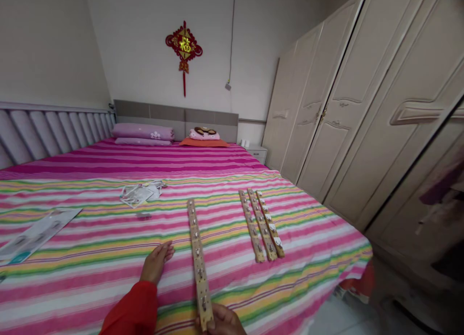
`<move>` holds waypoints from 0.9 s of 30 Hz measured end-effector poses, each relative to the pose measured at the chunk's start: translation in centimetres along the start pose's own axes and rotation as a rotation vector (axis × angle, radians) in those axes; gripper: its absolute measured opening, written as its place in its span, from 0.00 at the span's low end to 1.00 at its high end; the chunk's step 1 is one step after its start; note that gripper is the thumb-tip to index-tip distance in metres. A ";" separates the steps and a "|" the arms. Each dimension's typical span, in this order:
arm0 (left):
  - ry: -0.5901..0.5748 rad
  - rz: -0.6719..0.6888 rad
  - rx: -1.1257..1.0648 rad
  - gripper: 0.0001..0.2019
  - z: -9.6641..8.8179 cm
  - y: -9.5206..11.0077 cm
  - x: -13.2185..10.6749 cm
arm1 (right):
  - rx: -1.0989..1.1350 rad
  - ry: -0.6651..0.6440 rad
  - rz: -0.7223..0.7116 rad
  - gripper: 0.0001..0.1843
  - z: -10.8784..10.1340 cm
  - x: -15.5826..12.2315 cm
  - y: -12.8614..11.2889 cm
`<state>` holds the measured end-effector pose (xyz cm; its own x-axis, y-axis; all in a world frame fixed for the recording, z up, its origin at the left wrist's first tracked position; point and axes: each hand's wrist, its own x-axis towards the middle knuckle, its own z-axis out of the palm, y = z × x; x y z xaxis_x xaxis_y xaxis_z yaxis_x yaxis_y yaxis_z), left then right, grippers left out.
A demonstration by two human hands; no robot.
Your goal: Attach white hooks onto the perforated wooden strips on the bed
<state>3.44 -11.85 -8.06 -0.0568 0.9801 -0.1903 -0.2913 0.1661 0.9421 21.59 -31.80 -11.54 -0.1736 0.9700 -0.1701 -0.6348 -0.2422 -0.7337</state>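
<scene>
Fingers (217, 320) of right hand (222, 321) pinching near end of wooden hook rail (198, 257) lying on bed (90, 257), left hand (156, 263) flat, empty; risk: far end sagging, snagging sheet.

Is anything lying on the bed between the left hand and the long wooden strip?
No. The left hand rests flat on the striped bed, and only bare sheet lies between it and the wooden strip. The right hand holds the strip's near end.
</scene>
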 end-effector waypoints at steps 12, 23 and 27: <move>0.005 -0.002 0.082 0.08 -0.3 -0.7 1.0 | -0.019 0.318 -0.295 0.15 -2.6 -1.1 -9.5; 0.044 0.069 0.139 0.11 0.3 0.3 -0.5 | 0.132 0.467 -0.347 0.19 -3.9 -0.5 -8.2; 0.032 0.106 0.163 0.14 0.1 0.3 -1.3 | 0.101 0.488 -0.276 0.21 -4.2 -1.8 -6.1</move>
<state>3.57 -13.08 -7.50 -0.1097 0.9895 -0.0942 -0.1235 0.0805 0.9891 28.93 -32.02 -9.51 0.3619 0.8882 -0.2830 -0.6801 0.0440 -0.7318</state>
